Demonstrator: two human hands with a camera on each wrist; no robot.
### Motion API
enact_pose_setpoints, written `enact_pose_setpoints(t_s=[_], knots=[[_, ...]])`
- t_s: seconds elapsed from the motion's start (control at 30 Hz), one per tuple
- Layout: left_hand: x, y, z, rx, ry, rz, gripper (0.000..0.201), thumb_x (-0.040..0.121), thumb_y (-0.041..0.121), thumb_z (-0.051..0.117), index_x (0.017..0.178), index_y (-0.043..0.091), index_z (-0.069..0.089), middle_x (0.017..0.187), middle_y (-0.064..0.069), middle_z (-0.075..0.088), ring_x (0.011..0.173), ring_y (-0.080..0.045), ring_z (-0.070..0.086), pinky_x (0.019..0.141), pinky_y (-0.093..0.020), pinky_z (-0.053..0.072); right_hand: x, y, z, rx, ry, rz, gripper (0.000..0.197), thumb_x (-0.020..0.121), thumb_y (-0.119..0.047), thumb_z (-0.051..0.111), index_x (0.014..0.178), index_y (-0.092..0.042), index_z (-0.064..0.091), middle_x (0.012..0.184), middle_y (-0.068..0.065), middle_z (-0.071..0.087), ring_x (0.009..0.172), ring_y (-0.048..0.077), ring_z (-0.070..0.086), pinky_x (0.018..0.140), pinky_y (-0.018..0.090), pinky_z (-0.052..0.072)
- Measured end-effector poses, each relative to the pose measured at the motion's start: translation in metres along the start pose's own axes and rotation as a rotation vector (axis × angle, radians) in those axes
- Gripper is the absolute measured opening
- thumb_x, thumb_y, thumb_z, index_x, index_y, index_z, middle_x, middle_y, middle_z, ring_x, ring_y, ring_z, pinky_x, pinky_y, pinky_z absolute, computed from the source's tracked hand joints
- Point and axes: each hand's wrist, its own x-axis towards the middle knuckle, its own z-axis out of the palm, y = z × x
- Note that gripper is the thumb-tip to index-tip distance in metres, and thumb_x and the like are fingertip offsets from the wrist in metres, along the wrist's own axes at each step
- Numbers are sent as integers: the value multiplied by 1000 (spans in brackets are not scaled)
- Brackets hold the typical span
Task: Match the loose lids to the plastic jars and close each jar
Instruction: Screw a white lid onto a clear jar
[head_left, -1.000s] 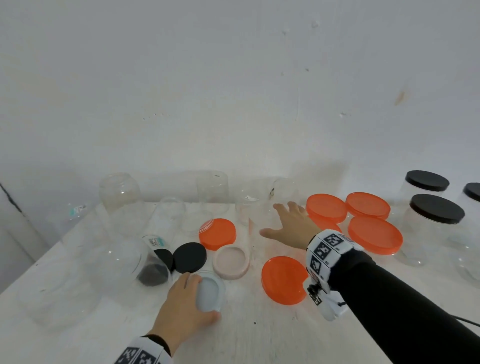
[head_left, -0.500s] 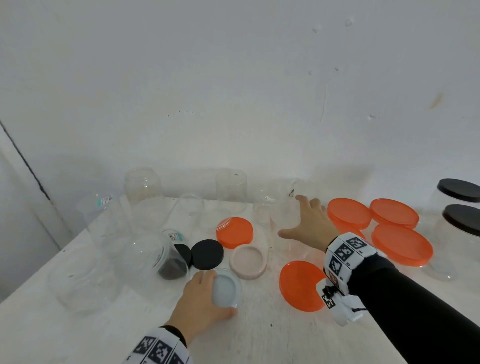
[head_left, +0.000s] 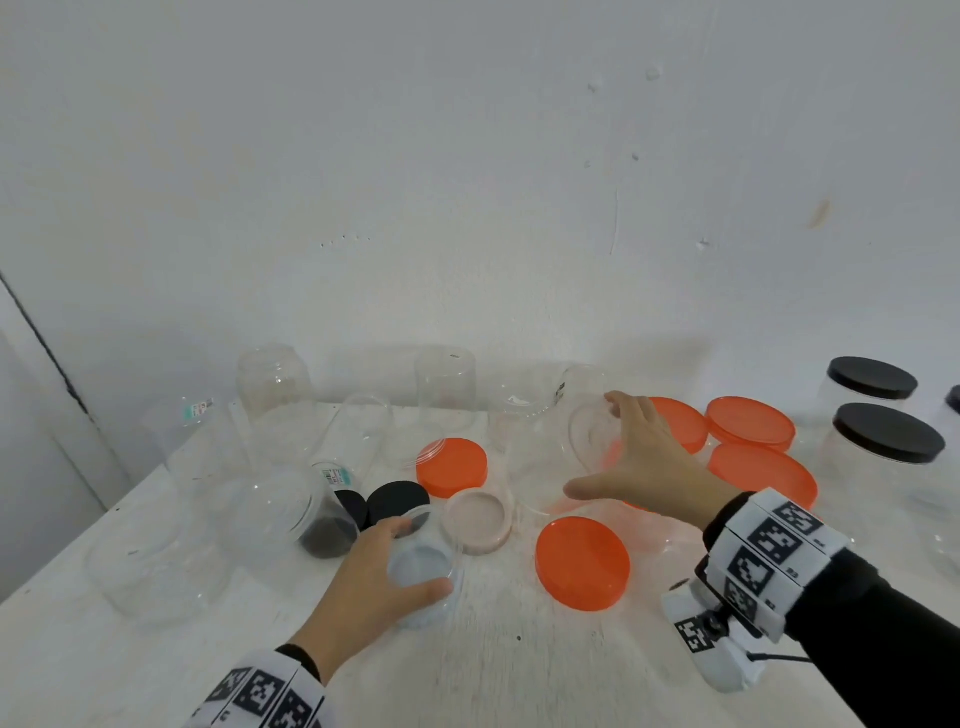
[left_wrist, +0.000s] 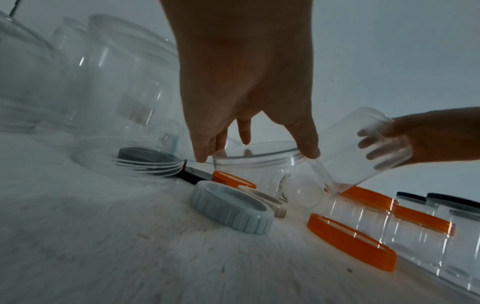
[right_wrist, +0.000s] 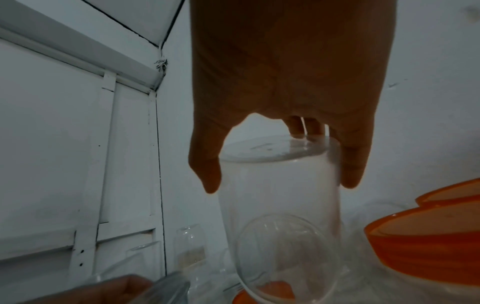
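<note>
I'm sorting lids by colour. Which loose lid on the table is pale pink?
The pink lid, lying open side up between the small orange lid and the jar in the left hand; the other loose lids are orange, black or grey-blue.

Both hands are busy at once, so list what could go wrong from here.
1. The right hand holds a tilted jar whose lower end is close to the short jar pinched at its rim by the left hand; they may collide.
2. That rim pinch looks light; the short jar could slip.
</note>
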Motion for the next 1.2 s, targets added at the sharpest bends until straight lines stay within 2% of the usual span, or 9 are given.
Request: enact_pose_setpoints(t_s=[0.17,0.23,0.37,0.5,0.6,0.73,0.9,1.1,1.2], knots=[[-4,20,-7,-190,42,6,72,59,59,77,118,44,39,113,28,46,100,9,45,76,-12,35,-27,-1,-5,127,-64,2,107,58,-39,82,140,-47,14,121,-5,26,105,17,43,70,19,38],[-6,30,-11,-314,28,-24,69,53,64,75,111,49,42,111,31,46,100,12,44,77,-12,36,-36,-1,-8,163,-96,20,104,55,-44,81,138,-43,19,125,-5,30,110,18,44,78,26,42],[-6,43,-15,-502,8,-110,83,49,69,77,120,40,45,126,12,53,117,-10,52,103,-36,42,-54,2,-7,316,-129,101,108,43,-59,78,135,-31,29,129,-9,38,116,14,44,95,35,45],[-7,56,-17,-661,1,-132,92,34,74,79,115,37,52,115,7,64,109,-12,59,94,-37,49,-68,4,-1,519,-217,150,103,42,-57,79,133,-43,32,122,-9,38,112,16,50,93,39,48],[-11,61,-19,-699,-19,-123,99,29,76,81,115,35,55,110,5,67,107,-11,62,92,-36,51,-75,7,3,617,-252,177,82,45,-59,79,115,-28,49,91,-8,47,79,3,53,79,29,47],[-16,68,-20,-689,-36,-137,91,36,74,80,113,34,54,113,4,64,109,-14,59,96,-40,50,-81,10,12,763,-318,275,63,59,-49,81,97,-9,53,89,5,59,81,18,59,95,46,51],[-21,73,-20,-676,-65,-152,77,53,59,74,120,31,51,122,2,59,115,-18,56,101,-44,47,-89,6,20,939,-469,399,35,62,-47,73,63,-12,67,76,11,65,65,16,57,73,28,53],[-21,74,-21,-647,-80,-159,81,57,57,72,129,28,46,125,3,56,117,-19,54,103,-45,45,-89,10,30,1055,-633,455,18,64,-25,84,69,-16,70,70,0,58,64,11,50,75,26,45],[-19,71,-21,-638,-80,-159,80,57,59,72,128,30,47,122,6,59,115,-16,56,103,-44,46,-88,11,40,867,-636,391,56,54,-34,84,97,-11,58,88,-3,52,78,10,49,87,26,43]])
